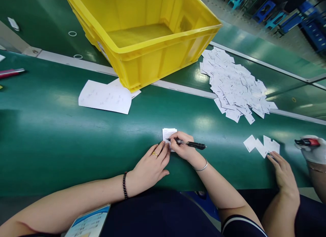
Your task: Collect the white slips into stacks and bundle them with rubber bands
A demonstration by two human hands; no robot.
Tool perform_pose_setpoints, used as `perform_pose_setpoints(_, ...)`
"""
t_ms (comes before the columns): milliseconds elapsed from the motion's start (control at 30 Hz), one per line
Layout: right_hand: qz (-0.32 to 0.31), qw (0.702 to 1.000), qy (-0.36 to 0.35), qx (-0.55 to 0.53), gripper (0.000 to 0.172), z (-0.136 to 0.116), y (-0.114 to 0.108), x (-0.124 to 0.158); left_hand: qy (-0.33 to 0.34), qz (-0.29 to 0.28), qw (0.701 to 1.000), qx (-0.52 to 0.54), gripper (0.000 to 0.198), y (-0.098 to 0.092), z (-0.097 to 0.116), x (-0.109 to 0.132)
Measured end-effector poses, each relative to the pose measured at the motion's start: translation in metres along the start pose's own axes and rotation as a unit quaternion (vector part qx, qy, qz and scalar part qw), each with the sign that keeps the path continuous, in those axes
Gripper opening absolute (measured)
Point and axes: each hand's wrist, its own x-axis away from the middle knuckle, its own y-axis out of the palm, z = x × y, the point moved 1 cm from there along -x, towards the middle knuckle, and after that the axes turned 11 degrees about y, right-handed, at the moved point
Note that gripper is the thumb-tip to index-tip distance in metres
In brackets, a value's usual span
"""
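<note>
A small stack of white printed paper slips (168, 132) lies on the green work surface in front of me. My right hand (185, 149) is closed around a black pen (195, 145), whose tip points at the top slip. Lying flat, my left hand (152, 164) has its fingers extended, with the fingertips touching the lower left edge of the stack. The hands partly cover the lower part of the slips, and any writing there is too small to read.
A yellow plastic crate (165, 46) stands behind, next to a curled paper sheet (105, 97). A heap of white slips (234, 84) lies back right. At right, a co-worker's bare hand (284, 170) touches slips; a gloved hand (314, 152) holds a red-and-black tool.
</note>
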Motion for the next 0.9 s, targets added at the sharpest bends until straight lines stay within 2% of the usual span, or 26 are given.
perform_pose_setpoints(133, 0.008, 0.996, 0.055, -0.070, 0.012, 0.011, -0.004, -0.001, 0.001, 0.002, 1.000, 0.002, 0.066, -0.001, 0.000, 0.000)
perform_pose_setpoints(200, 0.028, 0.994, 0.069, -0.078, 0.019, 0.017, -0.007, -0.004, 0.002, 0.000, 1.000, 0.003, 0.065, -0.001, 0.000, 0.000)
perform_pose_setpoints(267, 0.028, 0.997, 0.055, -0.037, 0.023, 0.022, -0.009, -0.008, 0.002, -0.001, 1.000, 0.006, 0.064, -0.001, 0.000, 0.000)
perform_pose_setpoints(367, 0.014, 0.999, 0.015, 0.033, 0.020, 0.024, -0.011, -0.013, -0.001, -0.004, 1.000, 0.008, 0.064, -0.001, 0.000, 0.000)
perform_pose_setpoints(567, 0.051, 0.998, -0.026, 0.018, 0.012, 0.018, -0.010, -0.011, -0.001, -0.007, 1.000, 0.003, 0.065, -0.001, 0.000, 0.001)
perform_pose_setpoints(667, 0.042, 0.996, 0.032, -0.067, 0.016, 0.019, -0.005, -0.008, -0.003, 0.004, 1.000, -0.003, 0.065, 0.000, 0.001, 0.002)
perform_pose_setpoints(767, 0.043, 0.978, 0.106, -0.173, 0.022, 0.022, -0.010, -0.011, 0.000, 0.016, 1.000, -0.001, 0.064, -0.001, 0.001, 0.004)
perform_pose_setpoints(900, 0.152, 0.963, 0.154, -0.162, 0.023, 0.039, -0.052, -0.020, 0.001, 0.019, 1.000, 0.005, 0.063, -0.003, 0.001, 0.005)
